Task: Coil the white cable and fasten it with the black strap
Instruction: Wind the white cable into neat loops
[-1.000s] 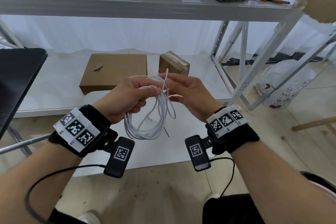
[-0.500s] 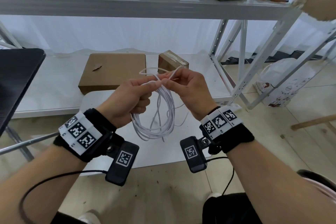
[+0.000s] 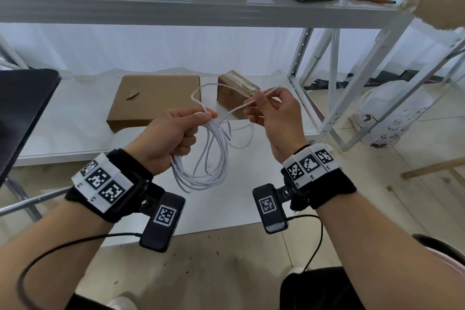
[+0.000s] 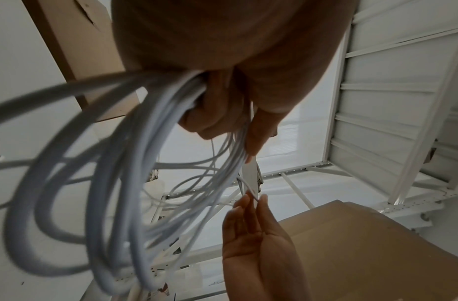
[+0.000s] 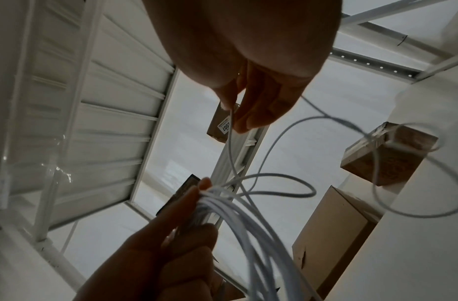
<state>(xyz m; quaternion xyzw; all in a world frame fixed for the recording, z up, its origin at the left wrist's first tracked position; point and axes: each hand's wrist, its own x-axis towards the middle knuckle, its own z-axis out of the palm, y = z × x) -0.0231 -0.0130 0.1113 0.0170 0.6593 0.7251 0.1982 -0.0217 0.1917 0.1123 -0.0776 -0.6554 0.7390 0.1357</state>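
Observation:
The white cable (image 3: 214, 158) hangs as a bundle of several loops below my left hand (image 3: 173, 131), which grips the top of the coil in a fist (image 4: 212, 106). My right hand (image 3: 274, 113) pinches the cable's free end between thumb and fingers (image 5: 238, 114) a little to the right of the left hand. A loose loop (image 3: 201, 93) arcs above and between the two hands. The coil (image 5: 248, 234) shows in the right wrist view under the left hand's fingers (image 5: 181, 205). No black strap shows in any view.
Both hands are held above a low white table (image 3: 226, 211) in front of a white shelf unit (image 3: 176, 12). A flat cardboard box (image 3: 153, 98) and a small taped box (image 3: 234, 90) lie on the lower shelf. A black surface (image 3: 22, 108) is at left, a white bag (image 3: 392, 118) at right.
My right hand has drawn the free end out to the right and up, away from the left hand. A loose loop has opened between the hands. The left hand keeps its grip on the coil.

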